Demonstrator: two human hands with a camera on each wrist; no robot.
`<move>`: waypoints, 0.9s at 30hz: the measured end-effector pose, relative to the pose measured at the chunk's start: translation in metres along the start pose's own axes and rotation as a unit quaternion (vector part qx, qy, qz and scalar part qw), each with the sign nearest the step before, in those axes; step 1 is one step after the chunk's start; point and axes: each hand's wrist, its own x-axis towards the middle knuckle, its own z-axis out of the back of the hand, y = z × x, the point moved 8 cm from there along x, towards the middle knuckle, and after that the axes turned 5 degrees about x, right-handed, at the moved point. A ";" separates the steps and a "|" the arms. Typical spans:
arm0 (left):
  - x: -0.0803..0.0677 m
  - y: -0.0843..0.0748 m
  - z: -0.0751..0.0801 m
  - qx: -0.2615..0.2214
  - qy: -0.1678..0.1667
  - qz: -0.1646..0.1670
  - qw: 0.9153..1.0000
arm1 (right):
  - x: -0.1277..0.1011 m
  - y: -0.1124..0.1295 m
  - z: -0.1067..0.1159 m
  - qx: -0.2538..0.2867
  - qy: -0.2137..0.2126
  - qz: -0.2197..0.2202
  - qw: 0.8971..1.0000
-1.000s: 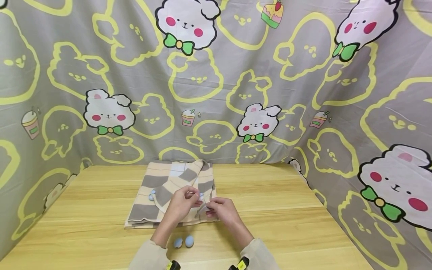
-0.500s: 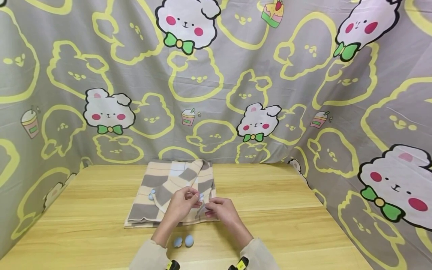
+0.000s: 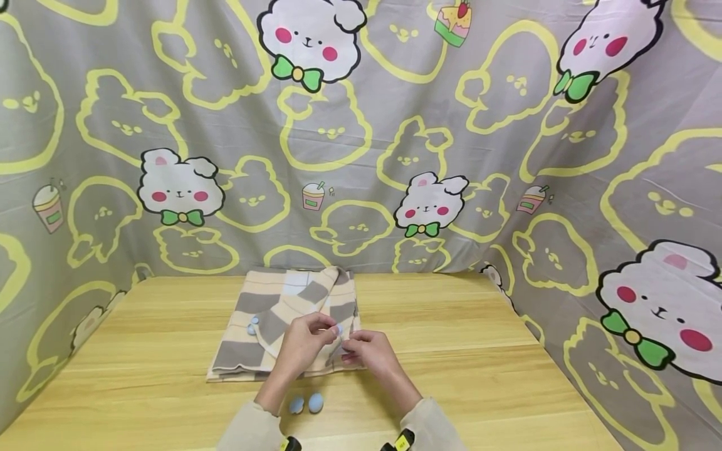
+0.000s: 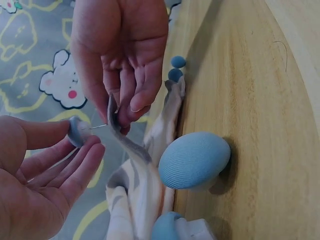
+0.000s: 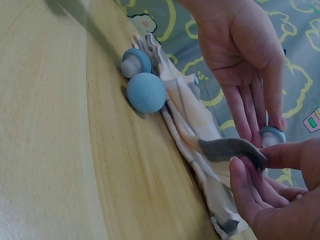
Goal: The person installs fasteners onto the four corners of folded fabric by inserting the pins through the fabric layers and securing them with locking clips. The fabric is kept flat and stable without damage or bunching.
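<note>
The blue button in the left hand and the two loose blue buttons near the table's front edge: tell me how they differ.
The held button is off the table, pinched in the left hand beside the grey fabric edge that the right hand grips; the loose buttons lie on the wooden table, touched by neither hand. The held button is mostly hidden by fingers; the loose ones show fully. All are blue and rounded.

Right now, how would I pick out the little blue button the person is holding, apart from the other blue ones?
Start at the striped beige and grey cloth lying on the wooden table. At its near edge the two hands meet, and the left hand pinches a small blue button at its fingertips. Unlike the two loose buttons lying on bare wood nearer the person, this one is lifted off the table.
</note>
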 end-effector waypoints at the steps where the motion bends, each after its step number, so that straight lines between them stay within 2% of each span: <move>1: 0.000 -0.001 0.000 0.006 0.000 -0.004 1.000 | -0.001 0.001 0.000 0.001 0.001 0.000 1.000; 10: -0.001 -0.002 -0.002 0.036 -0.003 -0.012 0.999 | -0.004 0.005 -0.002 0.006 0.009 -0.003 1.000; 18: -0.001 -0.005 -0.001 0.052 -0.013 -0.021 0.998 | -0.006 0.005 -0.005 0.021 0.035 -0.034 0.999; 27: -0.002 -0.008 -0.005 0.064 0.004 -0.039 0.997 | -0.009 0.008 -0.005 0.008 0.043 -0.031 0.999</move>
